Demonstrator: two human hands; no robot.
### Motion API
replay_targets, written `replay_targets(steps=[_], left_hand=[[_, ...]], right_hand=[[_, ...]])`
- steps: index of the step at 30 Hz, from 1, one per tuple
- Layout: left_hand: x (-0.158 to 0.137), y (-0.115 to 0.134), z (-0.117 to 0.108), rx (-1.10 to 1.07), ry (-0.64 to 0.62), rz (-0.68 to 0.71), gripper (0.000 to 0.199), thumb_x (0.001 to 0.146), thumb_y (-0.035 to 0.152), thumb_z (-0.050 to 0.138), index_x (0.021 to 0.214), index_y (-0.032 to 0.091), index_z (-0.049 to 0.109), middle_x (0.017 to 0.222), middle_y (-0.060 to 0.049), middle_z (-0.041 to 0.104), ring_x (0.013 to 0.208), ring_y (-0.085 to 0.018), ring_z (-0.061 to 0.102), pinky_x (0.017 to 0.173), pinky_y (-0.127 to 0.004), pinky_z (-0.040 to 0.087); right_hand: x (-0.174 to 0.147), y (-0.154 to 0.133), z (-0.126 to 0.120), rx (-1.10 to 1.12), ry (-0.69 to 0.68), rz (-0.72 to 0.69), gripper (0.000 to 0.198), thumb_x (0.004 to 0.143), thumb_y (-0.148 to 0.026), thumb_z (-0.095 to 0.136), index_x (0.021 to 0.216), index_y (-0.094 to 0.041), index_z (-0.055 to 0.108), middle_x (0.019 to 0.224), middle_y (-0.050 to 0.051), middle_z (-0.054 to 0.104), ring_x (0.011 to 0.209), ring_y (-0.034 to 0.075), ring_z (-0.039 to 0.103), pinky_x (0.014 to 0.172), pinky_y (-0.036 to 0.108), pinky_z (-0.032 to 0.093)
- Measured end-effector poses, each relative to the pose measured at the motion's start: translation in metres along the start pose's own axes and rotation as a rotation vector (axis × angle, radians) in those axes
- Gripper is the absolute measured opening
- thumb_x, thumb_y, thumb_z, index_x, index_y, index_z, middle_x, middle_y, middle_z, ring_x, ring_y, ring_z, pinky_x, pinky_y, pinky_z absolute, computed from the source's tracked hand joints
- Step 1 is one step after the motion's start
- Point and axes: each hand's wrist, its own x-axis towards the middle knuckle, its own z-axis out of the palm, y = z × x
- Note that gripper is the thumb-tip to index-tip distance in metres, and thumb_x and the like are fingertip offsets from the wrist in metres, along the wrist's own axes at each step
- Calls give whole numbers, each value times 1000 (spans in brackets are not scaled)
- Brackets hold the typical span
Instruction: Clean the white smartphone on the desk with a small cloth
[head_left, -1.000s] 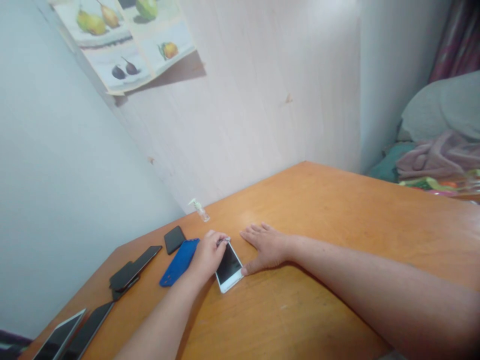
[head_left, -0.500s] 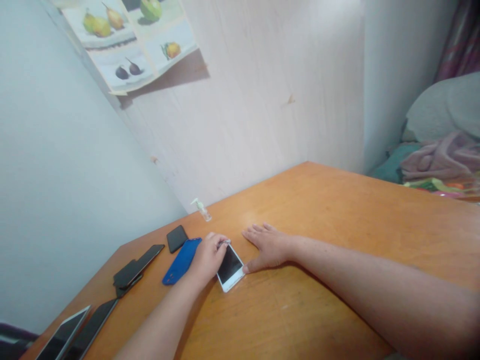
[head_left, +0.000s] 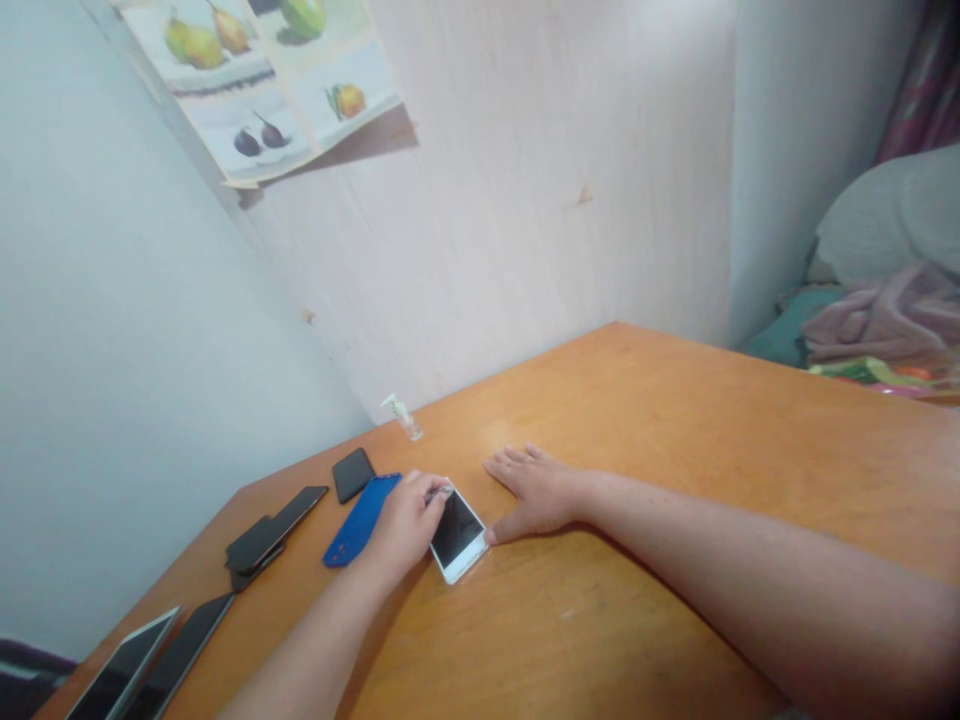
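A white phone [head_left: 459,530] with a dark screen lies face up on the wooden table. My left hand [head_left: 409,515] is closed over its upper left part, the fingers bent round a small greyish cloth [head_left: 440,491] that shows only as a crumpled bit at the fingertips. To the right, my right hand [head_left: 536,492] rests flat on the table with its fingers spread, the thumb tip touching the phone's right edge. A blue phone case [head_left: 358,525] lies partly behind my left hand.
Behind the case lies a black phone [head_left: 352,474], and a clear pump bottle [head_left: 406,418] stands near the wall. Several dark devices [head_left: 274,530] and a white-edged tablet [head_left: 127,665] line the table's left side. Fabrics [head_left: 885,310] are heaped beyond the right edge.
My left hand has slid slightly left and down over the phone, taking the cloth with it. My right hand stays in place.
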Motion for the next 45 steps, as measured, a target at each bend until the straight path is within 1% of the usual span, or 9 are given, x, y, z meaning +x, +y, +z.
replay_targets(steps=[3, 8, 10, 14, 17, 24, 31, 38, 45], left_hand=[[-7, 10, -1, -26, -25, 20, 17, 91, 26, 52, 88, 21, 68, 87, -4, 65, 86, -20, 62, 77, -31, 45], [-29, 37, -7, -148, -184, 147, 17, 91, 22, 52, 92, 24, 69, 93, -3, 66, 89, -17, 61, 77, -27, 45], [-27, 32, -7, -141, -159, 132, 17, 91, 21, 52, 91, 23, 69, 92, -2, 66, 88, -17, 61, 77, -27, 45], [-14, 2, -3, -9, 65, -4, 17, 90, 24, 52, 87, 21, 69, 84, -4, 63, 84, -20, 61, 74, -30, 44], [-15, -10, -2, 4, 125, -50, 17, 89, 25, 53, 85, 20, 69, 83, -5, 62, 84, -22, 60, 74, -32, 44], [-36, 12, -6, -182, -95, 103, 15, 90, 20, 53, 91, 23, 69, 93, -2, 64, 86, -16, 61, 75, -27, 44], [-25, -16, -9, -103, 80, -46, 16, 88, 23, 55, 84, 20, 70, 86, -5, 63, 84, -20, 60, 74, -30, 45], [-35, 8, -13, -247, -122, 144, 16, 85, 16, 57, 87, 23, 71, 89, -2, 66, 84, -16, 61, 73, -26, 46], [-31, -6, -16, -203, -18, 32, 15, 82, 16, 58, 82, 21, 72, 79, -2, 62, 75, -16, 59, 68, -26, 43]], right_hand=[[0, 0, 0, -10, -4, -4, 118, 71, -83, 52, 156, -7, 24, 161, 22, 18, 150, 36, 11, 121, 53, 6], [1, 1, 1, -4, 1, -5, 116, 71, -82, 53, 155, -7, 25, 161, 21, 18, 150, 36, 11, 121, 53, 6], [0, 2, 1, 3, 3, -7, 118, 71, -84, 53, 155, -7, 25, 161, 21, 19, 150, 36, 11, 121, 53, 5], [-1, 1, -1, 14, -4, -2, 121, 69, -88, 51, 156, -7, 24, 161, 21, 18, 150, 36, 11, 121, 52, 5], [-1, 2, -1, 21, -10, 5, 121, 69, -88, 51, 156, -9, 23, 162, 19, 15, 150, 35, 10, 121, 52, 5], [-2, 4, 2, -10, -15, 22, 117, 73, -86, 50, 156, -8, 23, 162, 18, 16, 150, 35, 11, 122, 49, 7], [-3, 8, 2, -41, -40, 34, 114, 75, -85, 50, 157, -12, 20, 163, 14, 15, 150, 33, 10, 123, 47, 7], [-5, 9, 2, -76, -41, 39, 106, 80, -80, 47, 157, -13, 21, 162, 13, 18, 150, 32, 10, 123, 47, 8], [-6, 10, 2, -89, -44, 45, 105, 80, -81, 47, 157, -14, 22, 162, 12, 18, 150, 33, 10, 123, 49, 7]])
